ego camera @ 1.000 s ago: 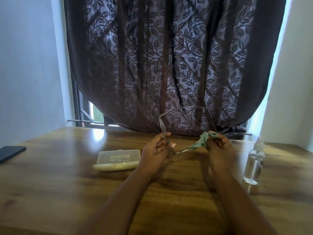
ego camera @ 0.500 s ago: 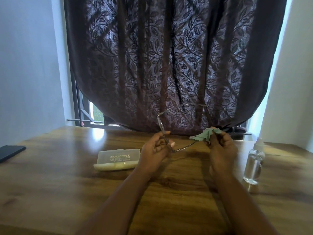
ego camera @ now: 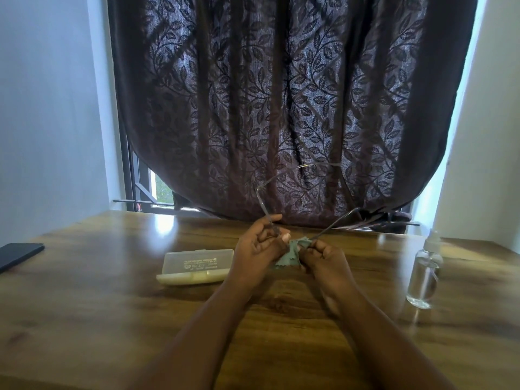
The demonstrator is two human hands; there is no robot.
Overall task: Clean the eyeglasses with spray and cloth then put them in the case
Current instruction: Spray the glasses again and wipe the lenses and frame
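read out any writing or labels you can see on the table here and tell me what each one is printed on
Glasses case: a few short lines of dark print and a small round logo on its translucent lid, too small and blurred to read.
Spray bottle: clear, with no label or print visible.
Dark phone at the left table edge: screen dark, no text visible.
Green cloth and eyeglasses held in the hands: no readable marking.

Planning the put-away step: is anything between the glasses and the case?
No object lies between the glasses, held above the table, and the case, left of the left hand. But the case looks closed.
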